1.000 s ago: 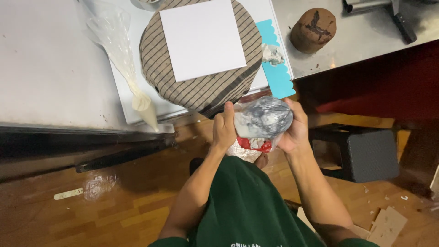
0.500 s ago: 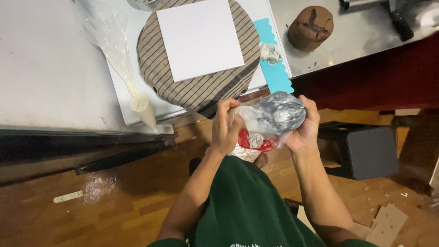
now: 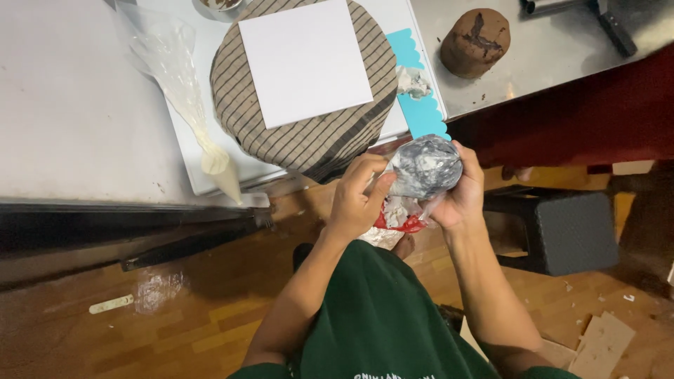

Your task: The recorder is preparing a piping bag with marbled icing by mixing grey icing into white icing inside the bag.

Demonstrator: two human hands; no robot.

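Note:
Both my hands hold a clear plastic bag (image 3: 423, 167) stuffed with a grey and white marbled lump, with red and white bits hanging below it. My left hand (image 3: 358, 196) pinches the bag's left side. My right hand (image 3: 463, 193) cups it from the right and underneath. The bag is just off the near edge of the metal table (image 3: 70, 126). On the table a white square board (image 3: 303, 62) lies on a round striped brown cloth-covered disc (image 3: 302, 144), which rests on a white tray (image 3: 188, 156).
A piping bag (image 3: 184, 91) with cream lies on the tray's left. A turquoise scalloped scraper (image 3: 420, 105) and a white lump (image 3: 413, 82) sit right of the disc. A brown chocolate cake (image 3: 474, 42) stands farther right. A dark stool (image 3: 569, 231) is on the wooden floor.
The bag has been turned and lifted slightly up and right in my hands; my left fingers now pinch its side.

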